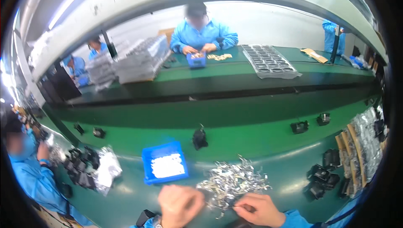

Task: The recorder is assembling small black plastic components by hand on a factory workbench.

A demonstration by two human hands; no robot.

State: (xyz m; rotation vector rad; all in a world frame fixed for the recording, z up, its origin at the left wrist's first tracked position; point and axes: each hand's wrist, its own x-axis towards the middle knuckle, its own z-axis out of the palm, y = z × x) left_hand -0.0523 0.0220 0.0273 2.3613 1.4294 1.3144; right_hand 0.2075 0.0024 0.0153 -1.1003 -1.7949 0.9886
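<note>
My left hand (180, 205) is raised near the front edge of the green bench, smeared by motion. Its fingers look curled, but whether they hold anything cannot be made out. To its right, my right hand (261, 210) is closed in a pinch at the near edge of a heap of small silvery metal pieces (237, 179). Whatever sits between those fingertips is too small and dark to name. A blue tray (147, 169) holding many small white pieces stands just beyond my left hand.
Black molded parts (321, 179) are piled at the right, beside stacked cardboard and plastic packing (365, 144). A single black part (200, 138) stands mid-bench. More black parts (82, 165) and a clear plastic bag (108, 169) lie left, near a co-worker (37, 182). Another person (205, 35) works opposite.
</note>
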